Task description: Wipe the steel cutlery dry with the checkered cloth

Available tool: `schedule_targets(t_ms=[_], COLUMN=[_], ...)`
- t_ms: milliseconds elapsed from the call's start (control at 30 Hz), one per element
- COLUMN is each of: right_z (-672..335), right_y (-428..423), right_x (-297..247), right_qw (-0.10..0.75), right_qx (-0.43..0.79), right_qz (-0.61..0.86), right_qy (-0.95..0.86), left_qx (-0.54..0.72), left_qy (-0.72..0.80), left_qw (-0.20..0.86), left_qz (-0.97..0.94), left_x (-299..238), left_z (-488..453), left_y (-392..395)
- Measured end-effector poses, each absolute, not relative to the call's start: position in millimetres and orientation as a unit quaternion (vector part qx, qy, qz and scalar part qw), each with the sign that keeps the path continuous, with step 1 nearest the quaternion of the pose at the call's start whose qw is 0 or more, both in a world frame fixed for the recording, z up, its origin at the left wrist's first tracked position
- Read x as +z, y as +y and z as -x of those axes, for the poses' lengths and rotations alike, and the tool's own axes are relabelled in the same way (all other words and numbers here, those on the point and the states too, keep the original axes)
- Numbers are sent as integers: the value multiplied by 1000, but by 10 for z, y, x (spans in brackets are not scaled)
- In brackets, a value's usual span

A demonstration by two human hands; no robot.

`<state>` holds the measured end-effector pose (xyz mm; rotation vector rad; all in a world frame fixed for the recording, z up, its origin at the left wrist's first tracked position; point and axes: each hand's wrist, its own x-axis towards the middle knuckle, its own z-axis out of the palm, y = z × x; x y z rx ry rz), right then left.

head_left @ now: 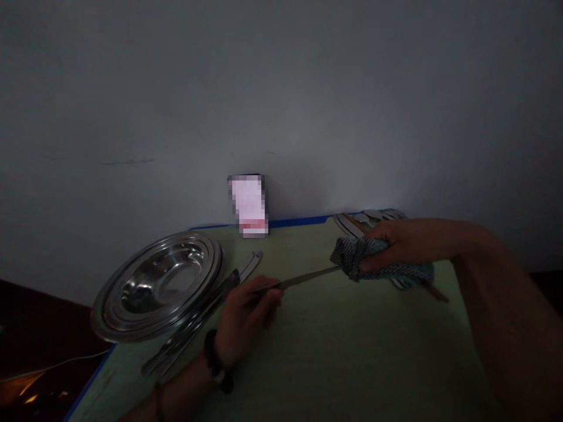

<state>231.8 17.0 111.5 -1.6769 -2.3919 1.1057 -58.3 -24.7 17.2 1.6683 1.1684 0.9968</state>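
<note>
My left hand (248, 313), with a dark band at its wrist, is closed around the handle end of a knife (310, 276). The thin blade points right, over the table. Its far end disappears into a dark checkered cloth (352, 258). My right hand (396, 243) is closed on this cloth and presses it together around the blade's end; the tip is hidden. Just left of my left hand lies more cutlery (197, 319), its handles toward the lower left. Beyond my right hand several spoons and knives (372, 217) lie by the wall, partly covered by the hand and cloth.
Stacked shiny metal plates or bowls (160, 287) stand at the table's left side. A lit phone (249, 205), its screen blurred out, leans against the grey wall (281, 88). The pale green table (334, 351) has a blue edge. A white cable (65, 360) runs at lower left.
</note>
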Motion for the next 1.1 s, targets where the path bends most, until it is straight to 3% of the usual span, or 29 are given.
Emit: schedule_targets(t_ms=[333,533,1100], right_z=[-2316,-2247,-1564], right_y=[133,121,-14], right_x=[1165,1159,1044], right_qw=[17,5,-68], right_qx=[330,349,255], right_qz=[539,525,461], right_qy=[-775,-777,-847], left_qx=[366,389,217], left_qy=[414,395,401], left_qw=[659,654,546], left_qz=[-511,-514,-703], left_x=[95,110,206], left_z=[582,597,594], left_y=[-149,-171,-209])
